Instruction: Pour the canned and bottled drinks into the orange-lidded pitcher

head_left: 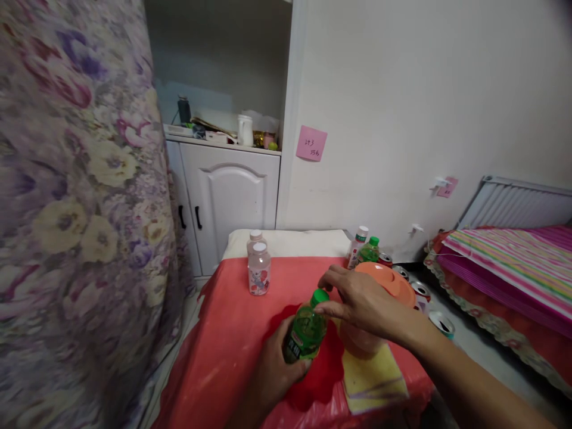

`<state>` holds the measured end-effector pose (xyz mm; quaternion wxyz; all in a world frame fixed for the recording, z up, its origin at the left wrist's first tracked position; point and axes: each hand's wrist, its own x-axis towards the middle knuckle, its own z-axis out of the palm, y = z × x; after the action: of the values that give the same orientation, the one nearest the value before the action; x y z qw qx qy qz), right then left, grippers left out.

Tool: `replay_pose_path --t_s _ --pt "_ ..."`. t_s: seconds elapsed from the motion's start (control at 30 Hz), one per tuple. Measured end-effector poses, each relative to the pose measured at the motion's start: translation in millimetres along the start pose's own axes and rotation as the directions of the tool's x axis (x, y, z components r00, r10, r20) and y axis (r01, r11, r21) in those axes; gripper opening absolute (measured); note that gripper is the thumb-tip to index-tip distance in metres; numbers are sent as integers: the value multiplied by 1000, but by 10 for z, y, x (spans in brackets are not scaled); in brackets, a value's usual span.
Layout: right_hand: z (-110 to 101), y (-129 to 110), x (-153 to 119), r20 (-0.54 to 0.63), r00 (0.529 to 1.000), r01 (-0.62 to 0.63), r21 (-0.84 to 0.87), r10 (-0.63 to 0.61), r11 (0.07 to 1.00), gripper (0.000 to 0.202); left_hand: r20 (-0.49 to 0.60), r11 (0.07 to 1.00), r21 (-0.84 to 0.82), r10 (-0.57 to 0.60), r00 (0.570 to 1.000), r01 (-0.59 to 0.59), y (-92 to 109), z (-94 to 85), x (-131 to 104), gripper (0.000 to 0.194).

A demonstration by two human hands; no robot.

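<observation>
Gripping rounded bottle (310, 326) — translucent green

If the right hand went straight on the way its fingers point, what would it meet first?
Most likely the green cap of the bottle in the left hand. The thumb and fingertips of the right hand are right by it; whether they touch is hard to tell.

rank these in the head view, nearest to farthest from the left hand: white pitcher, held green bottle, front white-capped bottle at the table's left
1. Held green bottle: in the left hand.
2. Front white-capped bottle: on the table's left side, beyond the hand.
3. White pitcher: farther back, on the cabinet.
</observation>
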<state>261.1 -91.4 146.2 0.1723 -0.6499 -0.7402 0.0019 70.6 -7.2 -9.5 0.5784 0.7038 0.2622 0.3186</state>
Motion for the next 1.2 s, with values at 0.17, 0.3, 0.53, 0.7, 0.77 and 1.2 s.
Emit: replay_pose_path --t_s 0.17,0.3,0.53,0.7,0.77,1.2 --pt "-24 -32 -22 25 999 45 93 -47 995 26 -19 999 16 -30 999 30 2 15 2 77" --pt "13 -20 -2 11 1000 -15 43 14 999 21 -9 1000 15 -16 1000 16 10 16 -7 77" --pt "-14 -37 -63 -29 997 -59 248 68 967 43 -25 999 3 -47 999 47 71 5 -8 73" --pt "-11 -44 -88 -93 983 -115 372 161 921 41 -15 999 -20 -35 999 35 35 7 5 73" --pt "0 -40 -93 -118 983 -92 359 143 929 40 -13 999 -15 -40 999 39 34 8 0 73" --pt "113 50 -48 -181 983 49 328 12 943 27 -31 999 -22 -32 999 31 46 -7 -1 70"
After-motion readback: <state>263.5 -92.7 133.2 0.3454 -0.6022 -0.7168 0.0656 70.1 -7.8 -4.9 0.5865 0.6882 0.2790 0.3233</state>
